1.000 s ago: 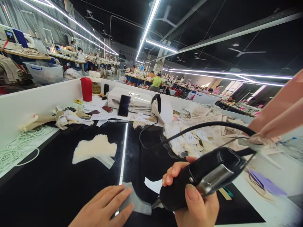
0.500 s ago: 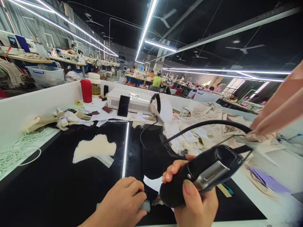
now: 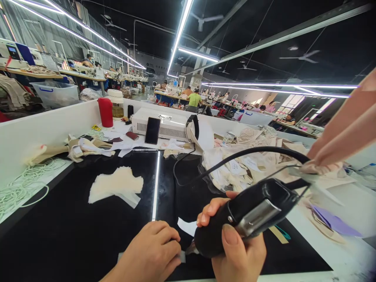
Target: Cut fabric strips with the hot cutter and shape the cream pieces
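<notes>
My right hand [image 3: 239, 250] grips a black hand-held electric tool [image 3: 249, 215] with a metal plate on its side; its black cord [image 3: 235, 158] arcs up and back across the table. The tool's tip points down at the black work surface [image 3: 73, 231], right beside my left hand. My left hand [image 3: 152, 252] is curled, fingers closed over a small pale grey fabric piece [image 3: 182, 256] lying flat on the surface, most of it hidden under the fingers. A white scrap [image 3: 188, 226] lies just beyond.
A stack of cream fabric pieces [image 3: 116, 188] lies mid-left. White cord [image 3: 23, 184] coils at the left edge. At the back stand a white machine [image 3: 173, 127], a phone [image 3: 152, 130] and a red bottle [image 3: 105, 112]. Heaped fabric pieces [image 3: 252, 168] lie right. Other workers sit far off.
My left hand went from lying flat on the grey fabric piece to curled over it, and shifted right toward the tool tip. The tool dropped slightly lower and left.
</notes>
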`<action>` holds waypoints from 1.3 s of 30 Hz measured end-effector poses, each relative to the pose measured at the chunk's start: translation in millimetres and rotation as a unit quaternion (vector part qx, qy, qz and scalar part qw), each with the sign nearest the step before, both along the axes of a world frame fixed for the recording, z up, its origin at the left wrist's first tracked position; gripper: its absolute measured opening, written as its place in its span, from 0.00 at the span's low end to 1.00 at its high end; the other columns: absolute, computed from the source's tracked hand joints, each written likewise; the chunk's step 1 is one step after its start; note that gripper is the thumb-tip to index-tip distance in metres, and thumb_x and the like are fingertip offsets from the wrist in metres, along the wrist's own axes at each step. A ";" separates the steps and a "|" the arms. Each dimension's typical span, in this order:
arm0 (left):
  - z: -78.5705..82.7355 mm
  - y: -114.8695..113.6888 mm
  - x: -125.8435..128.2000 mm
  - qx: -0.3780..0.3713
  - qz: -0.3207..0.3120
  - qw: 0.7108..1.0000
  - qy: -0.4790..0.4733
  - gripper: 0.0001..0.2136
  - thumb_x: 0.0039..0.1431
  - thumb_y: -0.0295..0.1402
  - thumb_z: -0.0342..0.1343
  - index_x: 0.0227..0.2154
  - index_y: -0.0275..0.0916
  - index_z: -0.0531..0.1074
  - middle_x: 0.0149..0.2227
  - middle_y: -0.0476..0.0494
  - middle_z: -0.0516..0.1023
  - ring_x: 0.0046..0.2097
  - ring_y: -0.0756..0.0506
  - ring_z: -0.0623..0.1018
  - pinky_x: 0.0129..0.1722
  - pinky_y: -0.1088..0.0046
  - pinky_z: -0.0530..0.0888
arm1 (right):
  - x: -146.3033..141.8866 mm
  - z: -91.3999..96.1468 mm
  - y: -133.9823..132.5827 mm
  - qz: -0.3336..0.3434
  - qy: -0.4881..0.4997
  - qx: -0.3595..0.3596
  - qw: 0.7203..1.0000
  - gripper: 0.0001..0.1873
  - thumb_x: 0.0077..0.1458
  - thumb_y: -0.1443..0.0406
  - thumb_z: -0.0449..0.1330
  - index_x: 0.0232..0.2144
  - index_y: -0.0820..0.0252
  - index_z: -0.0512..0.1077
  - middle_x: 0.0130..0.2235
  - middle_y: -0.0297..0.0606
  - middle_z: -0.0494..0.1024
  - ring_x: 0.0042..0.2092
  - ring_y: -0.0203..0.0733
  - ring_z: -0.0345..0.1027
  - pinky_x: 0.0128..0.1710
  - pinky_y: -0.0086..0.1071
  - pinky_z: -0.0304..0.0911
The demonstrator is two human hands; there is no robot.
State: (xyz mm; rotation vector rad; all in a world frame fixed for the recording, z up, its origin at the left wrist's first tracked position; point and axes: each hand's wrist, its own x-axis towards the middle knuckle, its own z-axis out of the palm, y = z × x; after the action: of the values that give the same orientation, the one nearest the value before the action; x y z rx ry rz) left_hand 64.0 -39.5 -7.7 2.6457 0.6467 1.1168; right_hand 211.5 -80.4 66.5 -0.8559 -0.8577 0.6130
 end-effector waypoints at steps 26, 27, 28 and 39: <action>1.4 -1.4 -4.6 -0.003 -0.004 1.000 0.021 0.05 0.64 0.33 0.66 0.36 0.42 0.75 0.43 0.53 0.81 0.46 0.47 0.79 0.48 0.71 0.76 | 2.4 0.6 -6.6 -0.005 -0.002 -0.009 1.000 0.19 0.59 0.52 0.67 0.49 0.46 0.70 0.34 0.29 0.74 0.31 0.35 0.69 0.33 0.34 0.68; 4.7 -1.4 -7.3 -0.002 -0.006 1.000 0.031 0.05 0.64 0.34 0.66 0.37 0.42 0.75 0.45 0.52 0.81 0.47 0.46 0.79 0.50 0.71 0.76 | 2.4 2.3 -6.9 -0.006 0.003 -0.008 1.000 0.20 0.58 0.52 0.68 0.49 0.46 0.69 0.34 0.29 0.74 0.31 0.36 0.69 0.33 0.34 0.68; 8.6 -1.3 -11.4 0.000 -0.007 0.999 0.042 0.05 0.64 0.34 0.66 0.38 0.42 0.75 0.46 0.51 0.81 0.48 0.46 0.79 0.51 0.70 0.76 | 1.7 4.1 -7.2 -0.004 0.007 -0.006 1.000 0.21 0.57 0.51 0.69 0.49 0.46 0.69 0.34 0.29 0.73 0.31 0.36 0.69 0.33 0.34 0.68; 22.6 -18.8 -107.0 -0.027 0.141 0.980 0.141 0.20 0.50 0.30 0.73 0.45 0.45 0.77 0.48 0.49 0.82 0.48 0.42 0.82 0.48 0.71 0.81 | -51.4 10.6 3.0 0.066 0.030 0.008 0.997 0.22 0.56 0.53 0.71 0.50 0.46 0.70 0.35 0.30 0.75 0.32 0.36 0.70 0.32 0.33 0.68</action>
State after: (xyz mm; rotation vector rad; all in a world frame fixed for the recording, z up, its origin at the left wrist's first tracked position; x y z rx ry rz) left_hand -43.0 -58.3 14.9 2.7495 1.1197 0.7740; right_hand 160.1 -77.5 77.1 -0.7676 -0.8686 0.7427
